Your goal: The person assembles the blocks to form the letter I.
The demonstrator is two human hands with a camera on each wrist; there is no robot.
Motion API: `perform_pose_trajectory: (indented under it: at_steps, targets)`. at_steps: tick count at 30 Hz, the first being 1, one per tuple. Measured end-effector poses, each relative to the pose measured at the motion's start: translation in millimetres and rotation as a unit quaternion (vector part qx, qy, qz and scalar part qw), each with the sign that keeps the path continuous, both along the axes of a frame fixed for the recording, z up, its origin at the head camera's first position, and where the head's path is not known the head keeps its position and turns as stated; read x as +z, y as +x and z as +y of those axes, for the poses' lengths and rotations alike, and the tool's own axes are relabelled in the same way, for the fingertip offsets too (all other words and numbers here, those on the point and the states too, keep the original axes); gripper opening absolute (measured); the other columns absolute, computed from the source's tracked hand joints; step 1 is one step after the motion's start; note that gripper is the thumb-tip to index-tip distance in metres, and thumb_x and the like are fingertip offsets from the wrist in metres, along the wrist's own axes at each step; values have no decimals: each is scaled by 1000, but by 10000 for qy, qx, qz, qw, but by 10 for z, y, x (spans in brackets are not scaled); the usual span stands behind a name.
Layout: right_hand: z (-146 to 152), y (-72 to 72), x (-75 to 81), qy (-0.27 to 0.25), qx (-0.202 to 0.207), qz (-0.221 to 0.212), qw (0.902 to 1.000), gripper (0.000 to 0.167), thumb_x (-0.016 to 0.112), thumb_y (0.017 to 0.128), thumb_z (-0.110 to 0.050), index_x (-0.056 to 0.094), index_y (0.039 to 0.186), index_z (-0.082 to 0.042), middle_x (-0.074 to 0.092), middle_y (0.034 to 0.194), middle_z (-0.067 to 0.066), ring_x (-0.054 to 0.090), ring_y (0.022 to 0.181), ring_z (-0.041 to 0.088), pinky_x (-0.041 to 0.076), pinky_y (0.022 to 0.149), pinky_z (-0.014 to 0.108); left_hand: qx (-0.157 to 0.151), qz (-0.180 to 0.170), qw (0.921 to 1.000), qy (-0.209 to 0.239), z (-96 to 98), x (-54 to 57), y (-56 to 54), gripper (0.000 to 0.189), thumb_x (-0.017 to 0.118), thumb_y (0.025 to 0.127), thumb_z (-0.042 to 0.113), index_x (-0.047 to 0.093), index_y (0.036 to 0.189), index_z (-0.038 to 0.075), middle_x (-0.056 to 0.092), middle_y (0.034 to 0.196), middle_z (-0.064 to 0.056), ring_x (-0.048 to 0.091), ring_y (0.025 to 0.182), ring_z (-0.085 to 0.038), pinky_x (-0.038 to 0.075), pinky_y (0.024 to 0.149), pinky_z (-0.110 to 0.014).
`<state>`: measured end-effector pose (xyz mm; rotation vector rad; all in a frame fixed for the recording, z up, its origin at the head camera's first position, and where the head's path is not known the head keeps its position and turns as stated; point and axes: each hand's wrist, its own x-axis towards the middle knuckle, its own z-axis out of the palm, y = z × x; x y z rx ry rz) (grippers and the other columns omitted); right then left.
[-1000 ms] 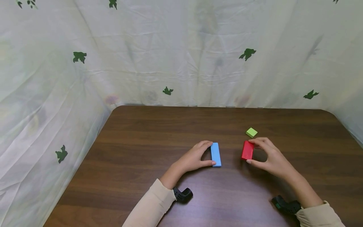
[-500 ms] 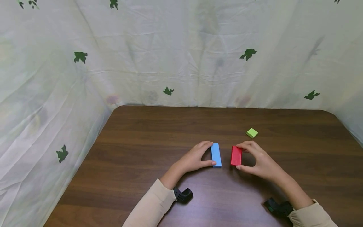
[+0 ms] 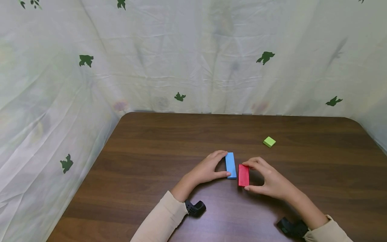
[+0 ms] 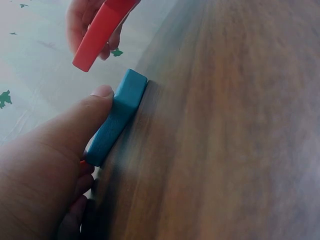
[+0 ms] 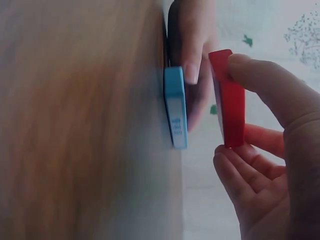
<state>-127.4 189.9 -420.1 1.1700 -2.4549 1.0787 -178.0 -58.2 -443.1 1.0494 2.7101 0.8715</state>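
Note:
A blue rectangular block (image 3: 230,165) lies flat on the wooden table. My left hand (image 3: 206,169) holds it by its two short ends, thumb at the near end and fingertips at the far one. Small print on a pale side of the blue block (image 5: 176,112) shows in the right wrist view. To its right, a red rectangular block (image 3: 243,175) is pinched between the thumb and fingertips of my right hand (image 3: 269,179). Both wrist views show the red block (image 5: 233,107) raised off the tabletop, with a gap between it and the blue one.
A small light green block (image 3: 269,142) lies farther back on the brown wooden table (image 3: 169,134), to the right. White cloth (image 3: 193,53) with green leaf-like shapes hangs behind and at the sides. Each wrist wears a black device (image 3: 196,208).
My right hand has carried the red block leftward and nearer to me, away from the green block and close beside the blue one. The left hand and blue block have stayed in place.

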Motion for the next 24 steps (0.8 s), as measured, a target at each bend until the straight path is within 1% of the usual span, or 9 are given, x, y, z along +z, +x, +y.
perform_pose_trajectory:
  at_steps: [4, 10, 14, 17, 24]
  targets:
    - [-52, 34, -8, 107, 9, -51, 9999, 61, 80, 67, -27, 53, 119, -10, 47, 113, -2, 48, 100, 15, 33, 87, 13, -9, -15, 10000, -14, -2, -4, 0, 75, 58, 82, 50, 33, 138, 8, 34, 138, -5, 30, 126, -17, 27, 101, -33]
    - [-91, 73, -19, 387, 2, -284, 9988, 60, 77, 70, -32, 52, 120, -13, 46, 115, -5, 47, 101, 12, 39, 86, 20, -28, 12, 10000, 28, -5, 0, 1, 74, 59, 82, 48, 33, 138, 8, 34, 138, -5, 30, 126, -17, 27, 101, -32]
    - [-116, 95, -35, 482, 13, -515, 9975, 59, 76, 71, -35, 52, 121, -14, 45, 116, -8, 47, 102, 10, 41, 86, 26, -19, 3, 10000, 48, -4, 7, 0, 73, 59, 82, 47, 33, 138, 8, 34, 138, -5, 30, 126, -17, 27, 101, -32]
    - [-134, 112, -52, 542, 21, -651, 9964, 59, 76, 70, -36, 53, 120, -15, 45, 116, -10, 47, 103, 9, 42, 86, 28, -18, 11, 10000, 44, -3, 12, 1, 73, 60, 82, 47, 33, 138, 8, 34, 138, -5, 30, 126, -17, 26, 102, -32]
    - [-159, 122, -88, 587, 243, -748, 9952, 57, 76, 71, -35, 53, 119, -15, 46, 115, -9, 47, 102, 9, 42, 85, 27, -41, 33, 10000, 10, -4, 17, 6, 73, 60, 82, 46, 33, 138, 8, 34, 138, -6, 30, 126, -17, 27, 101, -32]
